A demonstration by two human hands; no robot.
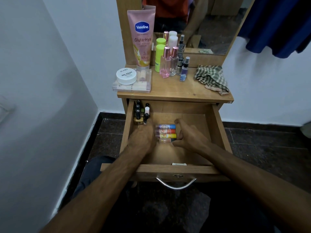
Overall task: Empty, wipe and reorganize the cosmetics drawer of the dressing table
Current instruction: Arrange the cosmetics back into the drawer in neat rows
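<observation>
Head view has us lining up four small tubes (165, 133) in the open drawer (217, 128), left hand (143, 137) and right hand (188, 136) closing on the row's two ends; fingers look loosely curled, though blur leaves either grip unclear. We should square them gently against the bottles (141, 113) at the back-left corner. More cosmetics and a cloth (211, 78) wait on the worktop (176, 91).
</observation>
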